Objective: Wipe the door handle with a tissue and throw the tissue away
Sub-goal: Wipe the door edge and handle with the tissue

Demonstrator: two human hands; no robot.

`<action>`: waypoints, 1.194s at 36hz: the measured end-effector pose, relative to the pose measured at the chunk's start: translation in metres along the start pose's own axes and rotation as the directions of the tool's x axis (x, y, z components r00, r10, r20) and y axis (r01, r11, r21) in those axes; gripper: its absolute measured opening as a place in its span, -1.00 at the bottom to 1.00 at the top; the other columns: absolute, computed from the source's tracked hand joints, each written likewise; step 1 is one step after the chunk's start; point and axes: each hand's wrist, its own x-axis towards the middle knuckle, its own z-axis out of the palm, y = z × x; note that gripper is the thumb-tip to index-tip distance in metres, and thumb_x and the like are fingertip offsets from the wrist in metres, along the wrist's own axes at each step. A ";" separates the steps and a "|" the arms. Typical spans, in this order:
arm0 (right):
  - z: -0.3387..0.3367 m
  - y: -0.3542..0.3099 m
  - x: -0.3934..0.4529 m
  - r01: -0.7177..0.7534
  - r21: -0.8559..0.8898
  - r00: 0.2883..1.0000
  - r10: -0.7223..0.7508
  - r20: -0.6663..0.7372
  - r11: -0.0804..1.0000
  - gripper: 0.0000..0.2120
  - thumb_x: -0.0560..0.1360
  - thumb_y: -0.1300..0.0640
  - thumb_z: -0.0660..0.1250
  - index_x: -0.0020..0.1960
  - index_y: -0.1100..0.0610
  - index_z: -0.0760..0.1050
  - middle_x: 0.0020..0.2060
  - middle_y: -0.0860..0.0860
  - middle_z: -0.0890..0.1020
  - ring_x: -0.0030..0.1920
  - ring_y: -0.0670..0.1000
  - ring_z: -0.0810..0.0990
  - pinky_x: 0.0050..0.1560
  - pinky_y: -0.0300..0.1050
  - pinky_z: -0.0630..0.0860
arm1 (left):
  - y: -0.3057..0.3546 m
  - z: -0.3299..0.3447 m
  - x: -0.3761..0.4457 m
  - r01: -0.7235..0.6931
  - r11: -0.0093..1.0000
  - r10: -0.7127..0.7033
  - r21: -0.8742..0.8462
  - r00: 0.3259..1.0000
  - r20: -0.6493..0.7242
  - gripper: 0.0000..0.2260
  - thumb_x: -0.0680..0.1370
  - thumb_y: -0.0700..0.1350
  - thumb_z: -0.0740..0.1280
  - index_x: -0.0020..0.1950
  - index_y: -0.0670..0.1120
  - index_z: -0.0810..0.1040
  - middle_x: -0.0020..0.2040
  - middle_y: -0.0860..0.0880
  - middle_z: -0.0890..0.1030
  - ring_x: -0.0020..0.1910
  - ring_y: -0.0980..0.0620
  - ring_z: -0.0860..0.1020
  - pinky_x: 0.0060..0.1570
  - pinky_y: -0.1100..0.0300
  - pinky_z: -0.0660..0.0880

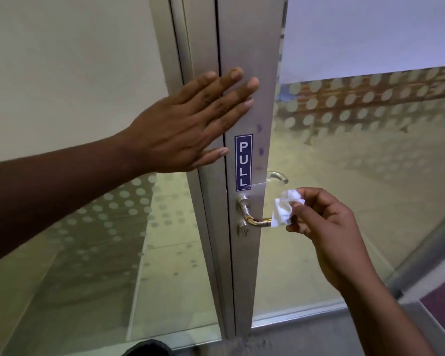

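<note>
A metal lever door handle (252, 219) sticks out to the right from the grey aluminium door stile (244, 265), with a keyhole just below its base. My right hand (324, 227) pinches a small crumpled white tissue (284, 208) between thumb and fingers. The tissue rests against the free end of the lever and hides its tip. My left hand (188, 122) lies flat with fingers spread on the stile and door frame, above a blue PULL sticker (243, 162).
Glass panels with a frosted dot pattern (370, 104) sit on both sides of the stile. A second handle (278, 176) shows through the glass on the far side. Grey floor (306, 340) lies below, with a dark shoe tip (147, 348) at the bottom edge.
</note>
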 end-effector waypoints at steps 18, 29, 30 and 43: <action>-0.031 0.017 -0.018 -0.047 -0.338 0.945 -0.067 -0.319 0.940 -0.86 0.56 0.13 0.38 -0.09 -0.09 0.64 -0.23 -0.11 0.71 -0.28 -0.11 0.67 -0.30 -0.21 0.54 | 0.047 0.024 -0.015 -0.158 0.985 0.161 -0.070 0.986 0.037 -0.31 0.71 0.22 0.00 0.68 -0.23 0.05 0.68 -0.21 0.04 0.66 -0.18 0.04 0.62 -0.08 -0.04; -0.010 0.019 -0.007 -0.059 -0.432 0.956 -0.075 -0.285 0.900 -0.89 0.48 0.03 0.40 -0.04 -0.10 0.69 -0.19 -0.07 0.73 -0.26 -0.05 0.71 -0.04 0.25 0.66 | -0.003 0.019 -0.007 0.018 0.999 -0.018 0.043 1.000 -0.002 -0.22 0.69 0.32 -0.08 0.68 -0.24 -0.09 0.67 -0.24 -0.05 0.66 -0.22 -0.04 0.61 -0.07 -0.17; -0.003 0.014 -0.003 -0.051 -0.413 0.960 -0.070 -0.272 0.910 -0.87 0.45 -0.03 0.42 -0.03 -0.09 0.69 -0.17 -0.05 0.72 -0.23 -0.02 0.72 -0.03 0.27 0.65 | -0.005 0.019 -0.006 0.016 0.999 -0.016 0.042 1.000 -0.003 -0.22 0.69 0.32 -0.08 0.68 -0.24 -0.09 0.67 -0.24 -0.05 0.66 -0.22 -0.04 0.61 -0.07 -0.18; 0.061 -0.030 0.060 0.298 -0.689 0.866 -0.491 -0.096 0.661 -0.75 0.55 0.10 0.41 0.22 0.08 0.61 0.01 -0.06 0.65 -0.12 -0.20 0.63 -0.08 -0.44 0.53 | -0.011 0.030 -0.007 -0.098 0.991 0.096 0.093 0.995 0.023 -0.21 0.68 0.33 -0.15 0.68 -0.24 -0.12 0.68 -0.22 -0.09 0.67 -0.19 -0.05 0.61 -0.11 -0.11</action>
